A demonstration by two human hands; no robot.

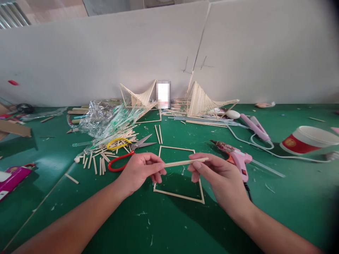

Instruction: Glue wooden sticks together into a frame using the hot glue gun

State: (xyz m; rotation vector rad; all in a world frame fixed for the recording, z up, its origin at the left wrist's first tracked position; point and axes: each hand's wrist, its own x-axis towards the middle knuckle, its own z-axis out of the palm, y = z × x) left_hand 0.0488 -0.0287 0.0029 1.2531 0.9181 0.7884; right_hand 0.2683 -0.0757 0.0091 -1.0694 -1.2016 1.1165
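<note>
Pale thin wooden sticks (180,163), apparently two side by side, are held level between my hands. My left hand (140,173) pinches their left end between thumb and fingers. The right end is gripped by my right hand (218,176), thumb on top. Below them, a four-sided frame of wooden sticks (178,196) lies flat on the green table; my hands hide parts of its sides. Scissors (134,145) with one yellow and one red handle lie open-bladed beside my left hand. To the right of my right hand rests a pink glue gun (238,160).
Short cut sticks (102,165) and crumpled clear plastic (97,118) spread at left. Two curved stick models (143,97) (201,100) stand by the wall. A paper cup (302,141), a white cord (288,156) and a purple device (16,180) lie toward the sides.
</note>
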